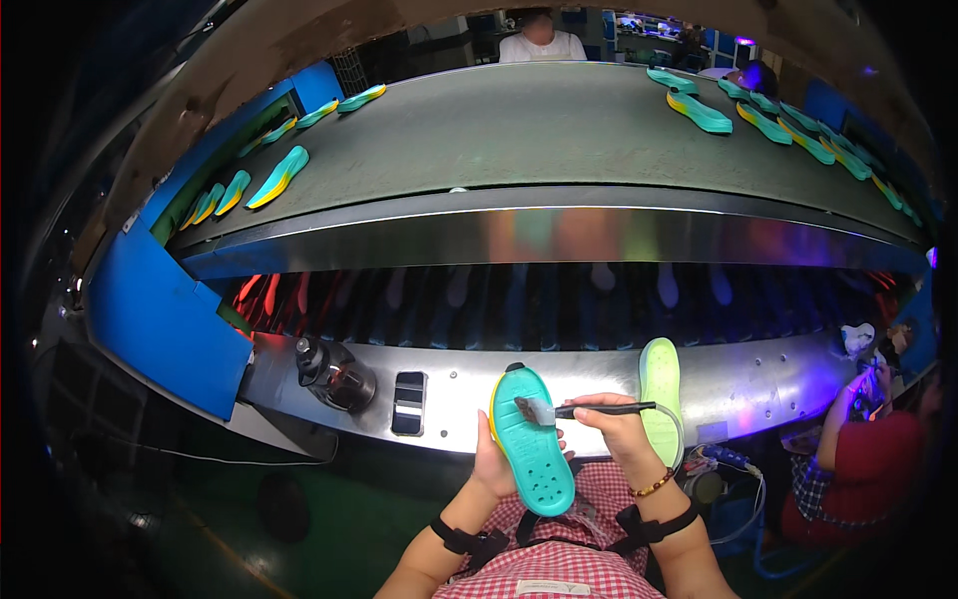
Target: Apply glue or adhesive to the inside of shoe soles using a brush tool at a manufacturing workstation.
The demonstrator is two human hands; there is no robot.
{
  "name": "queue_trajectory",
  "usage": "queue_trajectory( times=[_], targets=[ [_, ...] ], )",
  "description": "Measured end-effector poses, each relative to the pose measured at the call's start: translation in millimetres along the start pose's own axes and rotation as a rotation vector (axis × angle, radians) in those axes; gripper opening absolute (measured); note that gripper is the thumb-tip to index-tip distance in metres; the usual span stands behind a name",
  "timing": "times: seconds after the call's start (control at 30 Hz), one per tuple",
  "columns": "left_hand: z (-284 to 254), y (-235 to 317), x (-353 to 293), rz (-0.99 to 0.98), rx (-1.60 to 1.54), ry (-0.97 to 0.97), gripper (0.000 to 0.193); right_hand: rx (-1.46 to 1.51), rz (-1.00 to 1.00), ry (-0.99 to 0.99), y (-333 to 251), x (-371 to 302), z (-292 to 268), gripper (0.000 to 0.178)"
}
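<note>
My left hand [489, 465] is closed round a teal shoe sole [536, 454] with a yellow edge and a black tip, held above my lap at the metal ledge. In my right hand [621, 435] is a brush [541, 411] with a black handle. A thin tube or cord runs from the handle's end past my wrist. The dark bristles lie over the upper part of the sole and seem to touch it. Beyond my right hand a pale yellow-green sole [660, 384] rests on the metal ledge [753, 389].
A dark bottle [335, 375] and a phone-like black rectangle [408, 403] sit on the ledge's left. Above, several teal soles [279, 177] lie along both ends of a dark conveyor belt [519, 130]. One person [542, 45] is behind it; another in red [868, 459] works at my right.
</note>
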State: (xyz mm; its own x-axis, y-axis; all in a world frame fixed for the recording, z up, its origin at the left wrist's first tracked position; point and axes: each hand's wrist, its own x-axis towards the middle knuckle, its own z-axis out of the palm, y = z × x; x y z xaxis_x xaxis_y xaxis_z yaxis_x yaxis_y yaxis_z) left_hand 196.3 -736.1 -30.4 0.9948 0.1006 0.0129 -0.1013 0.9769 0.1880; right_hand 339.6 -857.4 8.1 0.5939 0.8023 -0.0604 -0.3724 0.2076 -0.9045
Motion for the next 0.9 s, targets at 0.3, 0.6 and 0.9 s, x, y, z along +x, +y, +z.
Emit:
queue_trajectory(
  times=[0.3,0.6,0.9],
  targets=[
    [22.8,-17.0,25.2,0.242,0.163,0.435,0.072,-0.452,-0.251,0.020,-16.2,13.7,42.1,0.017],
    [14.9,26.9,10.7,0.235,0.286,0.242,0.082,-0.738,-0.240,-0.576,-56.8,-33.8,16.3,0.019],
    [53.2,4.5,17.3,0.124,0.081,0.145,0.074,-0.528,-0.243,-0.377,-75.9,-24.9,43.0,0.020]
  ],
)
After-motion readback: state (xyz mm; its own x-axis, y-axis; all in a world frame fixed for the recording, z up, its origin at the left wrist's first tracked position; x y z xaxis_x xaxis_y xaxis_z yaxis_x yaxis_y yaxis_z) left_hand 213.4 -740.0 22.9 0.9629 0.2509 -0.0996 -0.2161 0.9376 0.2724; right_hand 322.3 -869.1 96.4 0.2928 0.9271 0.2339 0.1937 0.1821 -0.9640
